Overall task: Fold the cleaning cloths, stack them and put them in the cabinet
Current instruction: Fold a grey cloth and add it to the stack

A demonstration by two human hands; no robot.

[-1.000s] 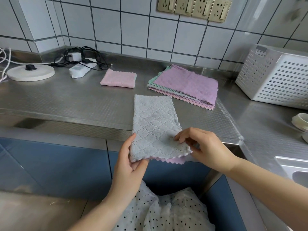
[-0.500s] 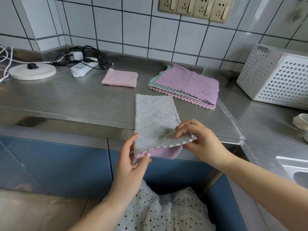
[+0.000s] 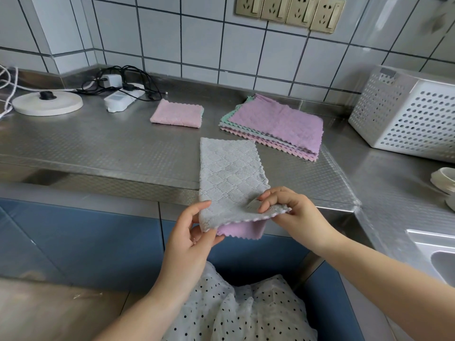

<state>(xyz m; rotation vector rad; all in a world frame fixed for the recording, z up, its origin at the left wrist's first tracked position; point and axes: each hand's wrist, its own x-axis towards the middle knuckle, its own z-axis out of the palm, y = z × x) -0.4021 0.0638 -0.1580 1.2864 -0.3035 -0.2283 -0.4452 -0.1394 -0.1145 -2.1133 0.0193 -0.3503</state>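
Both hands pinch near corners of grey cloth (image 3: 231,178): left hand (image 3: 194,232), right hand (image 3: 293,212); long axis runs away across steel counter (image 3: 98,153).

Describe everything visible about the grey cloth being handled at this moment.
The grey cloth is a soft, quilted diamond-pattern cloth with zigzag edges, grey on top and lilac underneath. It is folded into a long strip lying lengthwise on the steel counter, its near end lifted off the front edge. The left hand pinches the near left corner; the right hand pinches the near right corner, lifting the grey layer so the lilac layer shows below.
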